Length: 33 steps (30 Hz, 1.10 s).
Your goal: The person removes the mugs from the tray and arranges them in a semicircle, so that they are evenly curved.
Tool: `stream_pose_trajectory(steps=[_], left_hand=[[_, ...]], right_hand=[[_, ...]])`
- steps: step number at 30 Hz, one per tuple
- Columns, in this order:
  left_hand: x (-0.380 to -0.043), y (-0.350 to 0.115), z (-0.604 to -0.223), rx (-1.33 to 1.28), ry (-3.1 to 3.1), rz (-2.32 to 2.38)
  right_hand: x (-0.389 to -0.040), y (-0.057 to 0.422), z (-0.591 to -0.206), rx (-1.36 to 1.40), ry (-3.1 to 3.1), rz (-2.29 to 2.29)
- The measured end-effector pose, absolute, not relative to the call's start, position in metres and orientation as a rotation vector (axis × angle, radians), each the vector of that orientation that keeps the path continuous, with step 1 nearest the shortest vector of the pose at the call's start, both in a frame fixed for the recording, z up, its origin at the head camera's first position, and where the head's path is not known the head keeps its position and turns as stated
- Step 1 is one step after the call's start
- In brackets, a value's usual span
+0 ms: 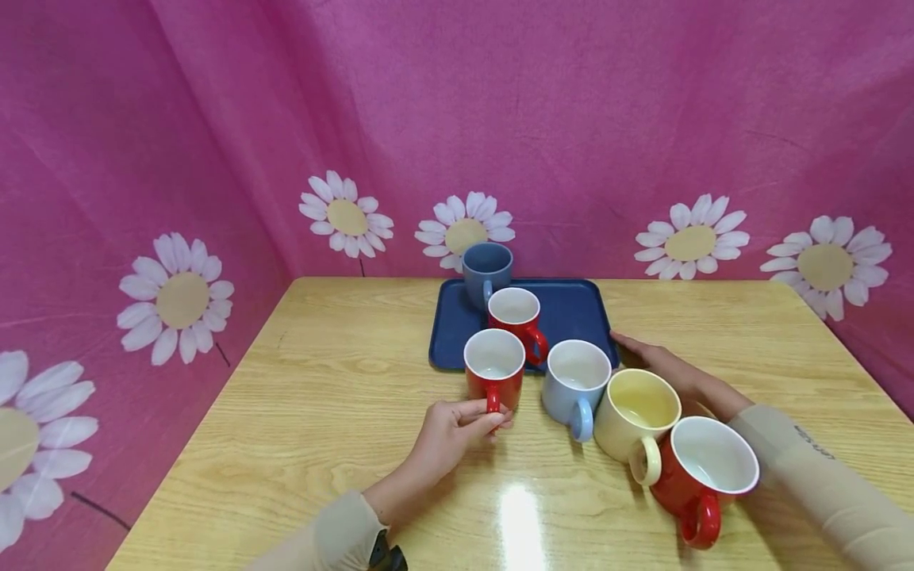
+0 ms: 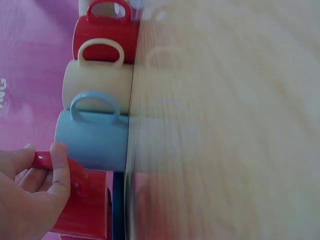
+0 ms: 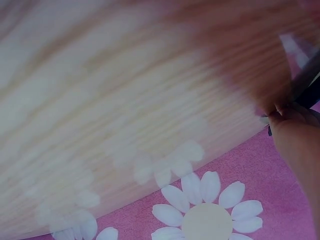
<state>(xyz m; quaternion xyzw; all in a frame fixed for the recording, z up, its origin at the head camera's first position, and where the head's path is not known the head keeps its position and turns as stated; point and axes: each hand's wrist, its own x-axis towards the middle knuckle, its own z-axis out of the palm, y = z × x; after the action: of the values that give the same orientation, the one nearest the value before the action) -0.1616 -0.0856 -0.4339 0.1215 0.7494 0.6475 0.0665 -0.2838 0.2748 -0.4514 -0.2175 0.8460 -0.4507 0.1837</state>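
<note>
In the head view my left hand [image 1: 457,428] pinches the handle of a red mug [image 1: 508,390] with a white inside, at the tray's front edge. Its base looks raised off the table in the left wrist view, where the fingers [image 2: 59,172] close on the handle. On the navy tray [image 1: 571,309] stand a second red mug [image 1: 508,323] and a slate-blue mug [image 1: 477,279] at the back left. My right hand [image 1: 667,373] holds the tray's right edge; the mugs partly hide it. The right wrist view shows this hand [image 3: 295,130] at the dark rim.
A slanting row at the right holds a light blue mug [image 1: 560,400], a pale yellow mug [image 1: 614,432] and a larger-looking red mug [image 1: 674,476], handles toward me. The wooden table [image 1: 321,381] ends at a pink flowered cloth [image 1: 571,119] behind and left.
</note>
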Motion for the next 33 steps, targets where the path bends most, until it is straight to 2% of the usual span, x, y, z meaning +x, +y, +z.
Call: stream_pose_trajectory(steps=[8,18,33], left_hand=[[-0.154,-0.075,-0.436,0.34,2.234,1.954],[-0.155,-0.069,-0.442,0.358,2.27,1.942],[-0.161,-0.063,-0.449,0.369,2.309,1.923]], right_hand=[[-0.285,0.276,-0.455,-0.643,2.394,-1.284],[-0.284,0.274,-0.456,-0.404,2.146,-1.465],[-0.282,0.274,-0.454,-0.445,2.211,-1.418]])
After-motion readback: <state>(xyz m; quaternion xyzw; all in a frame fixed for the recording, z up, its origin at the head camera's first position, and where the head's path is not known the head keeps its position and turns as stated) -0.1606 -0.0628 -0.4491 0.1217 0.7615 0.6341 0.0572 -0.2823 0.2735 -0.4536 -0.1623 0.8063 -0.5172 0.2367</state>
